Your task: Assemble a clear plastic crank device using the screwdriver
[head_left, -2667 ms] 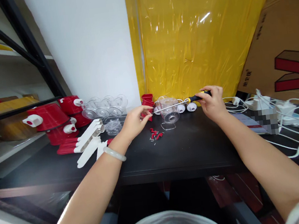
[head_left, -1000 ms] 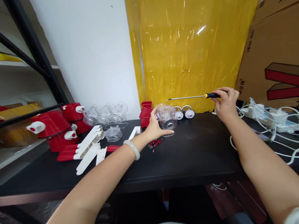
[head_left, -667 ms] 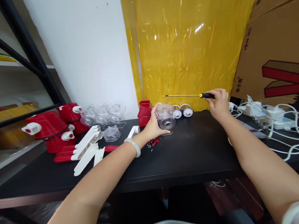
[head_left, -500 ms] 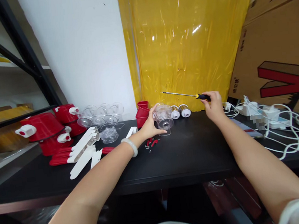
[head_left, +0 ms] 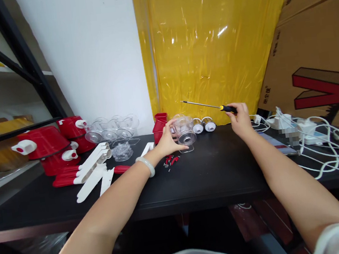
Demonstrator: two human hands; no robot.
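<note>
The clear cup (head_left: 185, 132), on the desk (head_left: 215, 171) beside two cylinders (head_left: 209, 124), is now clasped by the fingers of the left hand (head_left: 167, 142), earlier held at the tip of the screwdriver (head_left: 225, 108), which is gripped in the right hand (head_left: 241, 121) and tilted tip-up.

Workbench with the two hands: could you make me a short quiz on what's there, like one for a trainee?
1. What does the right hand hold?
2. True or false: the left hand grips a clear piece.
3. The shiny sheet at the back is: A) blue, B) yellow, C) red.

Key:
1. A screwdriver.
2. True.
3. B.
</note>
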